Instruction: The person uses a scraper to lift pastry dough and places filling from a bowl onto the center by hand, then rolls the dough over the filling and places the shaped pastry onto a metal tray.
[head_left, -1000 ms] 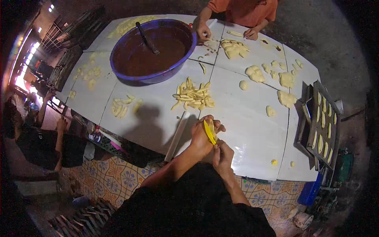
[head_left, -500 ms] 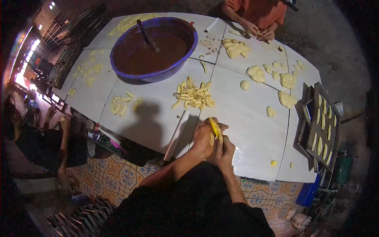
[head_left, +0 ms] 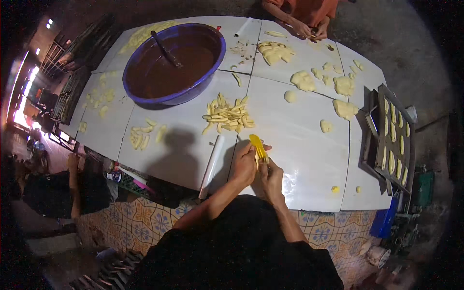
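The bright yellow, long, tongue-shaped piece [head_left: 258, 146] is held between the hands, above the near edge of the white, smooth-topped table [head_left: 304, 154]. It is slender, with a rounded upper end tipped toward the left, and it slants down to the right into the fingers. Its colour is a strong, even yellow, deeper than the pale doughs around, with a lighter streak along its face. A paler bit shows at its lower end, too small to identify; the material of the piece cannot be told.

The person's left hand [head_left: 245, 165] curls around it from the left, some fingers hidden behind. The person's right hand [head_left: 272, 178] is bent closed at its lower end, thumb up, pinching it there.

Beyond the hands lies a loose heap of pale yellow, finger-shaped strips [head_left: 228, 116]. A long, white, straight rod [head_left: 212, 162] lies to the left of the left hand. Off to the right, a small, rounded, yellow lump [head_left: 335, 189] sits near the table's edge.
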The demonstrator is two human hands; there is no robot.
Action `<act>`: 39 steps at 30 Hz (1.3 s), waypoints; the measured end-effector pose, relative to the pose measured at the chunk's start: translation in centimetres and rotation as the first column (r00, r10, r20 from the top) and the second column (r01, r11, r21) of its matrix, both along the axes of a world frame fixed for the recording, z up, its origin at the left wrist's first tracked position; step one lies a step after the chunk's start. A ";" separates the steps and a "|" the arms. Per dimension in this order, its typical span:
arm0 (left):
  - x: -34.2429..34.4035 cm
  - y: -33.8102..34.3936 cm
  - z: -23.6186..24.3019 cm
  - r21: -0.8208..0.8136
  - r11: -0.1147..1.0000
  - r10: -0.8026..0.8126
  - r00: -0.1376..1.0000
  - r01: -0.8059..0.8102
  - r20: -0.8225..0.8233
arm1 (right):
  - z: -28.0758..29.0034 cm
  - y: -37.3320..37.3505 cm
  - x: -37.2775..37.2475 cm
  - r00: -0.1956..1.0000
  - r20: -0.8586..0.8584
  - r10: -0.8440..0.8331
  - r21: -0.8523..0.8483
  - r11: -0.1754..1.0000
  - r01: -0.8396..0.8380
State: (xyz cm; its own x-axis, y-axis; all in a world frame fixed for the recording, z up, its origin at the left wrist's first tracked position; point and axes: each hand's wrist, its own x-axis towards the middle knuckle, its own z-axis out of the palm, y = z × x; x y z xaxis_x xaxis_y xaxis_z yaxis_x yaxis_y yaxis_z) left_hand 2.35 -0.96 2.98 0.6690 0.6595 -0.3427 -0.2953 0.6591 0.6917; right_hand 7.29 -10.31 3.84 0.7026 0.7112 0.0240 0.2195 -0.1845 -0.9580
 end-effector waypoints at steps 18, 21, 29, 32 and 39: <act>2.6 2.2 -3.7 0.489 0.870 0.244 0.914 -0.059 -0.323 | -2.0 -5.2 4.9 0.830 -0.512 -0.221 -0.057 0.973 0.224; 1.5 1.2 -2.1 0.795 0.603 0.387 0.846 0.069 -0.367 | -3.3 -6.4 5.4 0.964 -0.207 -0.166 -0.045 0.986 0.160; 1.2 0.8 -3.5 0.878 0.022 0.468 0.771 0.479 -0.432 | -1.7 -5.4 5.5 0.998 0.028 -0.055 -0.171 0.984 0.059; -0.2 1.5 -4.4 0.909 0.052 0.337 0.850 0.413 -0.405 | -0.7 -4.7 4.7 0.984 0.156 0.083 -0.270 0.962 -0.038; -0.3 1.3 -4.5 0.958 -0.019 0.300 0.916 0.285 -0.266 | -0.7 -1.4 3.2 0.969 0.181 0.170 -0.269 0.956 -0.117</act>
